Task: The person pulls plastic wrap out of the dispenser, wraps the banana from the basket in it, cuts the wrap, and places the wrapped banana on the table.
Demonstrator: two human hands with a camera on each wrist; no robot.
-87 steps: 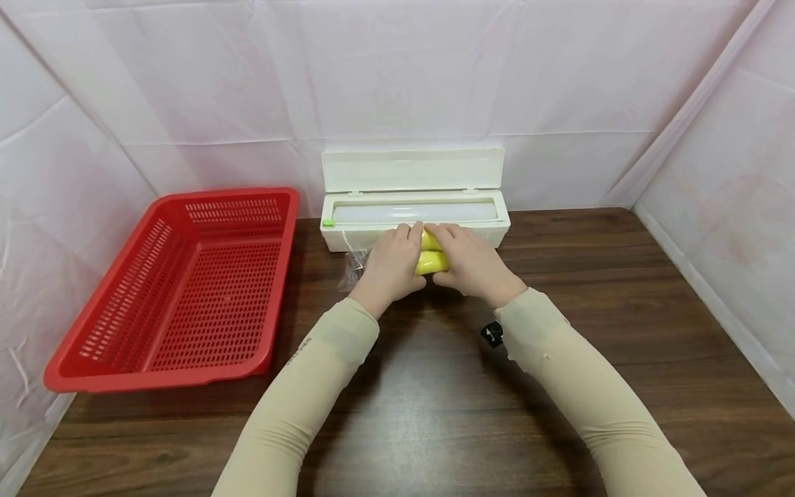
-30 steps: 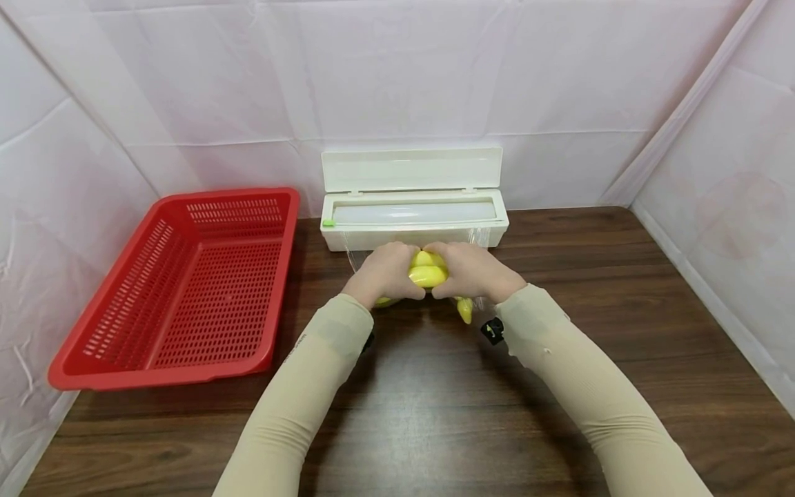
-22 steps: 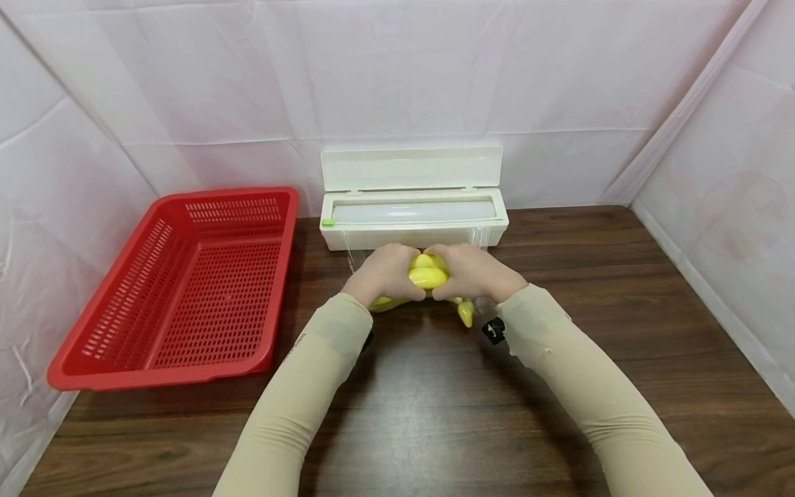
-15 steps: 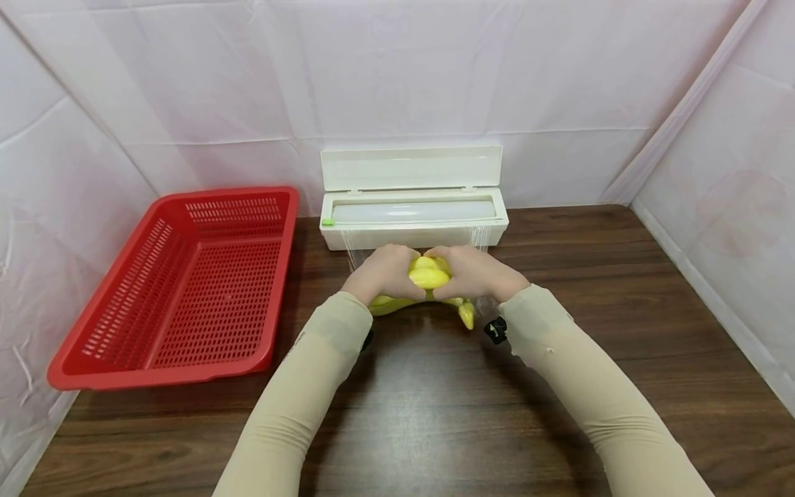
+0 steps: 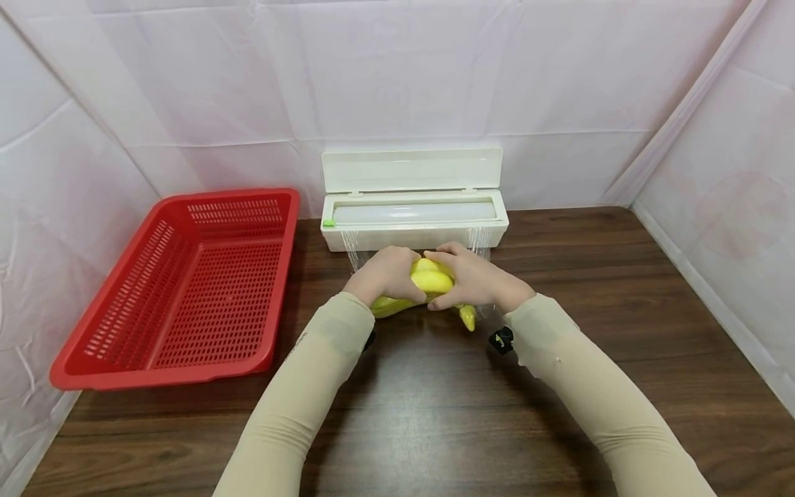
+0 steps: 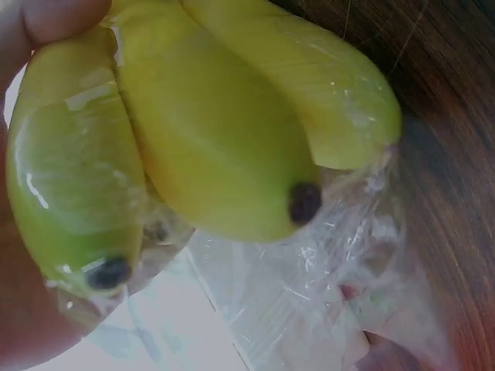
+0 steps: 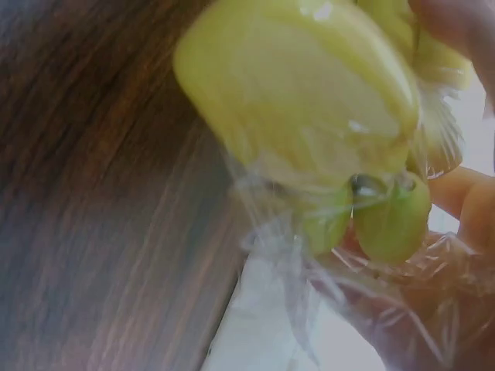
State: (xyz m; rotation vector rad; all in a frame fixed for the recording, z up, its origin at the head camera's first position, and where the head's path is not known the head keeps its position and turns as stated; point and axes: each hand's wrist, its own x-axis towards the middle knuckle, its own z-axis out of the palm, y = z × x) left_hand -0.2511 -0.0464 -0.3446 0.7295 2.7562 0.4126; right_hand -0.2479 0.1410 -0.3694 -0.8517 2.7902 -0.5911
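A bunch of yellow bananas [image 5: 431,278] with greenish, dark-tipped ends is held low in front of the dispenser. My left hand [image 5: 388,273] grips its left side, and the thumb lies along the near face. On the other side my right hand [image 5: 475,277] holds the bunch between thumb and fingers. The banana stem [image 5: 468,317] pokes out below the right hand. Clear cling film [image 6: 271,294] covers the bananas in the left wrist view and hangs crumpled past their tips. Wrinkled film [image 7: 286,232] also trails below them in the right wrist view.
Behind the hands stands a white cling film dispenser [image 5: 406,239], lid up, with a roll [image 5: 413,212] inside. Film strands [image 5: 479,238] run down its front toward the hands. A red slotted basket [image 5: 168,376] sits at the left. White sheeting [image 5: 404,83] surrounds the wooden table [image 5: 404,428].
Both hands have drawn the bananas from the dispenser toward the body, stretching film behind them. The bunch has turned over, bringing the stem into view. Lately the right hand has shifted slightly right.
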